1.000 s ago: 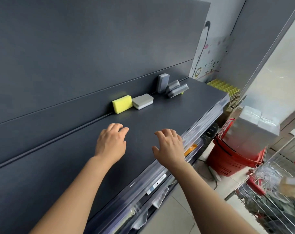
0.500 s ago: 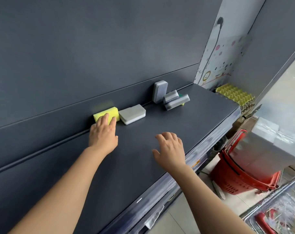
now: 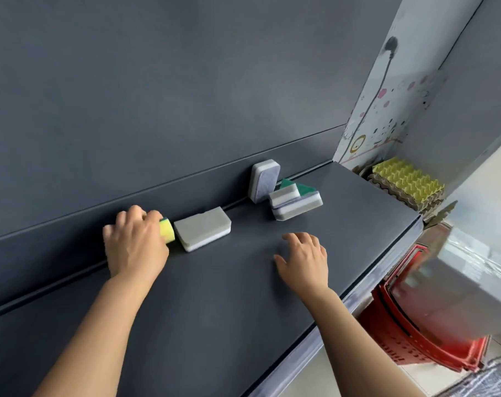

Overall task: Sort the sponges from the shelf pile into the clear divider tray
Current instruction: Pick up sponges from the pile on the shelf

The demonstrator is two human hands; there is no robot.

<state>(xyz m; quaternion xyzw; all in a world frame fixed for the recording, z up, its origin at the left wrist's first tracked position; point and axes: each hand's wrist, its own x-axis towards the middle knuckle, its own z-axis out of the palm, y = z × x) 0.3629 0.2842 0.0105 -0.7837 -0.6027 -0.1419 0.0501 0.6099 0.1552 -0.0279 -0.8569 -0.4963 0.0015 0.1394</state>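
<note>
the sorting looks barely begun, as i judge it: no clear divider tray shows anywhere in view, and every sponge i can see sits on the dark grey shelf (image 3: 215,310). the left hand (image 3: 134,242) is curled round the yellow foam sponge with a green scouring edge (image 3: 167,231), grasping it against the back wall at about nine o'clock of the frame's middle. just beside it, at its three o'clock, lies a flat grey rectangular sponge with a white underside (image 3: 203,232). farther toward two o'clock an upright grey sponge (image 3: 264,180) leans on the wall, with a small heap of grey-and-white and green-backed sponges (image 3: 296,202) beside it. the right hand (image 3: 305,257) hovers released, fingers spread, over bare shelf, holding nothing. the shelf top is matt and dark. past its two o'clock end stand yellow egg trays (image 3: 407,181) under a wall with cartoon stickers (image 3: 387,116), and at four o'clock sits a red plastic basket (image 3: 401,339).
</note>
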